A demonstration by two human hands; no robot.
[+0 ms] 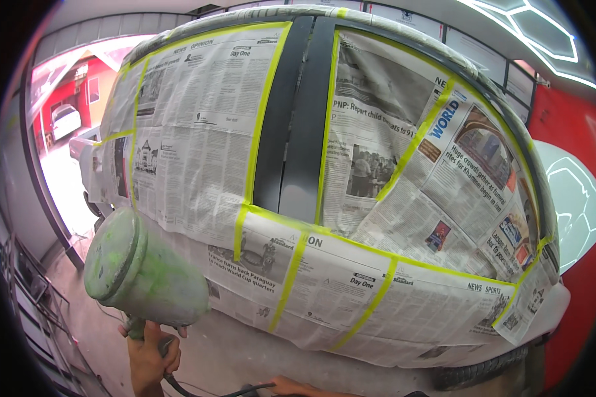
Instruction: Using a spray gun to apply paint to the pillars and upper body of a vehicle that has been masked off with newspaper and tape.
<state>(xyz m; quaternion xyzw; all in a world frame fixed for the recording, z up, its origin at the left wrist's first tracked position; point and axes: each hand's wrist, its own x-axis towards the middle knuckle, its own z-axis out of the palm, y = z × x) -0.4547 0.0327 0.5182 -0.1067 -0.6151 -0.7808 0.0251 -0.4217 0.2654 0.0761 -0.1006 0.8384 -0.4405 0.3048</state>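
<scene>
My left hand (153,354) is wrapped round the handle of a spray gun (138,327). Its big cup (149,271), smeared with green and grey paint, is tilted and hides most of the gun's body. A dark air hose (235,390) runs from the gun to my right hand (291,385), which appears closed on it; the lower edge cuts off much of that hand. Ahead stands a car whose windows and lower side are covered with newspaper (198,126), held by yellow masking tape (269,112). Between the covered windows, the dark grey door pillar (304,132) is bare.
A dark metal rack (36,311) stands at the left, near the grey floor (245,357). The car's tyre (480,370) shows at lower right, with a red wall (569,119) behind. Through the bright doorway at far left, a white car (66,121) is parked.
</scene>
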